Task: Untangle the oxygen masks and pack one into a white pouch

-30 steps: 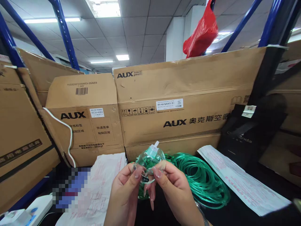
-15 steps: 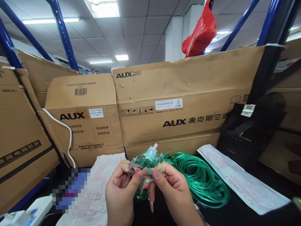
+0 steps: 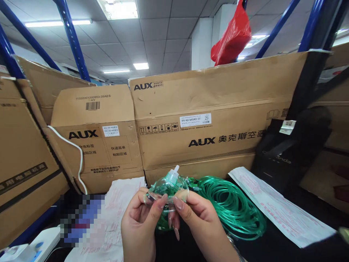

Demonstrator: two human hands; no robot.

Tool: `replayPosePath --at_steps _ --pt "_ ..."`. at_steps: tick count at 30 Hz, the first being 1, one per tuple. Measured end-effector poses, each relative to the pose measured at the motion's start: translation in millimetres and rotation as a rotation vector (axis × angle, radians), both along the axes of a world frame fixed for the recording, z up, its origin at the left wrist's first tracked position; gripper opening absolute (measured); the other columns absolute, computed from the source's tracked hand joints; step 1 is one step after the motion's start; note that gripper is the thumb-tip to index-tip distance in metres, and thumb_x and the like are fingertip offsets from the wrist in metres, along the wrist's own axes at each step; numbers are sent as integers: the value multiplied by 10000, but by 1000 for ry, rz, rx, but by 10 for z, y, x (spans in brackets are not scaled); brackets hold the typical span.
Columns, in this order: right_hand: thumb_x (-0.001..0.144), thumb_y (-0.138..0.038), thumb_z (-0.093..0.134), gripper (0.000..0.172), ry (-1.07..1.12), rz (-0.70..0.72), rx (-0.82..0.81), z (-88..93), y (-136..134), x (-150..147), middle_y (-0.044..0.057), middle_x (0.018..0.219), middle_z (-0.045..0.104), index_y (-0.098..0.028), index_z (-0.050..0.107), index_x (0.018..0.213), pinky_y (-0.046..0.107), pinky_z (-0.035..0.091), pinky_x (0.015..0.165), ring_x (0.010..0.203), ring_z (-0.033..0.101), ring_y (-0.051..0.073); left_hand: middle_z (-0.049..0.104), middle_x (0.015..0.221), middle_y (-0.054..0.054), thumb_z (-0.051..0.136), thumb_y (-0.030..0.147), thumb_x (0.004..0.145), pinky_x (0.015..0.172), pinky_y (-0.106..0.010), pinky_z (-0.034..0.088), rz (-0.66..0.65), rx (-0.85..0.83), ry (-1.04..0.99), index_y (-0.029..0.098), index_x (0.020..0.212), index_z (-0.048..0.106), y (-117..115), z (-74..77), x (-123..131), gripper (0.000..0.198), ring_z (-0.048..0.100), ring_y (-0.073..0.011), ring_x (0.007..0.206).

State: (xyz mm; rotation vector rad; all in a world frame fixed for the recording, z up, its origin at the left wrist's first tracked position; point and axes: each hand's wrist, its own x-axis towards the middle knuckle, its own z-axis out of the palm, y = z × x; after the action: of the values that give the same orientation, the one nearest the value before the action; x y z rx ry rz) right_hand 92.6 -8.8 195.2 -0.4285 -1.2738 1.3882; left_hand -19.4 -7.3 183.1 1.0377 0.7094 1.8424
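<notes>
A clear green-tinted oxygen mask [image 3: 165, 185] with a whitish connector on top is held up in front of me, over the dark table. My left hand [image 3: 142, 216] pinches its near rim on the left, thumb on top. From the other side my right hand [image 3: 195, 214] pinches the same rim, its thumb close to the left thumb. Some right-hand fingers hang below the mask. Just behind and right of the right hand lies a coil of green tubing [image 3: 231, 207]. More green plastic shows beneath the mask, partly hidden by the hands.
White printed packets lie on both sides, one at left [image 3: 114, 207] and one at right [image 3: 283, 207]. Cardboard boxes [image 3: 169, 156] wall off the back. A black bag [image 3: 278, 156] stands at right; a white power strip [image 3: 40, 243] sits at lower left.
Both hands keep their pinch on the mask. The mask and its connector have shifted slightly left, and the fingers along the rim have moved a little.
</notes>
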Motion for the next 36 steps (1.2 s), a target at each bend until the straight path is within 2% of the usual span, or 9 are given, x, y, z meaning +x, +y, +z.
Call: replayPosePath --at_steps 6,10,14,17,21,27,33,36 --pt "813 -362 569 291 123 12 -72 -124 -35 -67 -30 551 504 -139 543 628 118 347 341 410 435 32 554 614 39 695 162 698 592 -149 462 45 93 58 176 611 570 -31 -17 27 153 520 -90 607" --pt "818 -356 562 281 130 24 -68 -148 -59 -68 -30 549 510 -144 533 636 115 323 317 389 430 31 542 612 36 696 167 695 571 -161 452 -1 78 63 171 624 581 -36 4 20 136 509 -92 594" --pt "827 -346 546 278 87 -41 14 -131 -50 -73 -29 567 487 -148 538 633 133 348 333 415 436 45 517 597 40 718 229 673 567 -169 441 -77 -29 28 159 586 553 -13 49 12 200 493 -90 585" --pt "847 -350 515 259 1 -80 84 -98 -32 -65 -19 610 488 -158 544 677 168 417 415 492 460 71 484 573 55 722 262 670 539 -162 423 -104 -106 -18 165 621 571 -2 59 20 186 470 -81 558" --pt "848 -360 512 228 -47 -95 143 -69 -6 -28 -19 636 481 -177 543 716 186 445 499 565 456 88 500 579 51 733 280 652 546 -174 436 -87 -92 -65 178 654 609 -39 44 49 161 485 -93 572" --pt "824 -381 536 243 -51 -34 118 -81 19 2 -18 624 470 -167 554 711 176 425 420 506 456 79 542 586 31 754 224 619 582 -204 441 -147 -94 -110 162 614 607 -101 49 46 159 514 -115 596" --pt "827 -373 531 270 -126 -137 71 -60 -56 1 -15 602 483 -155 552 669 186 420 405 465 453 74 584 598 9 729 241 648 533 -204 420 -270 -166 -86 153 624 576 -64 76 11 178 511 -117 578" --pt "844 -383 500 279 -142 -105 63 -47 -89 -1 -24 579 465 -157 545 688 198 430 436 468 455 78 562 566 21 738 233 635 495 -192 404 -264 -179 -102 155 594 555 -72 109 10 203 499 -110 550"
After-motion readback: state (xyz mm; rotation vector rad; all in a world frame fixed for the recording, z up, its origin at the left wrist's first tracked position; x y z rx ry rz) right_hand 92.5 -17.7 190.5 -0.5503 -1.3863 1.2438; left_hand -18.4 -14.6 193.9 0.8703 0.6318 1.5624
